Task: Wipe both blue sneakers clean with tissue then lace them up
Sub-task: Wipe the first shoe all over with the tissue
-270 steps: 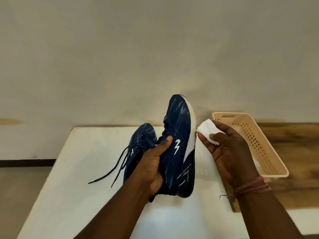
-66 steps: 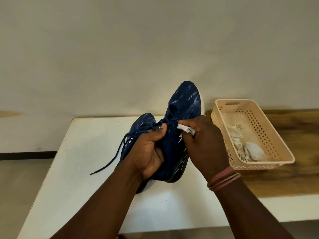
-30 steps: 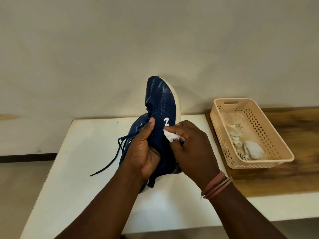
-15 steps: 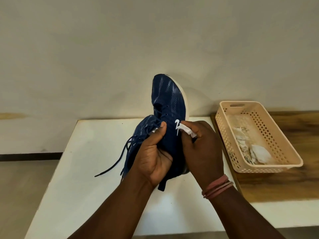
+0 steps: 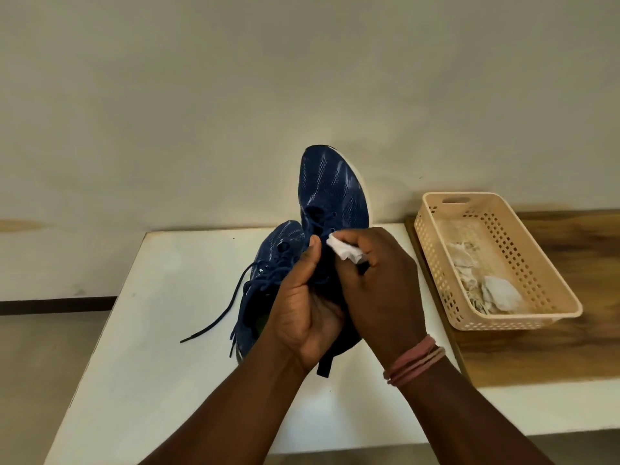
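One blue sneaker [image 5: 332, 193] is held up off the table, toe pointing up and away, its mesh top facing me. My left hand [image 5: 302, 297] grips it around the heel and tongue, thumb on the laces. My right hand [image 5: 379, 283] pinches a crumpled white tissue [image 5: 344, 250] against the lace area of that shoe. The second blue sneaker [image 5: 268, 263] lies on the white table [image 5: 161, 330] just left of and behind my hands, its dark laces [image 5: 218, 313] trailing loose to the left.
A beige perforated plastic basket [image 5: 523, 317] stands to the right on a wooden surface [image 5: 570, 357], holding several used crumpled tissues [image 5: 500, 292]. A plain wall rises right behind the table. The table's left edge drops to the floor.
The held sneaker has been turned from showing its side and white logo to showing its top. The tissue has moved from the side panel to the lace area.
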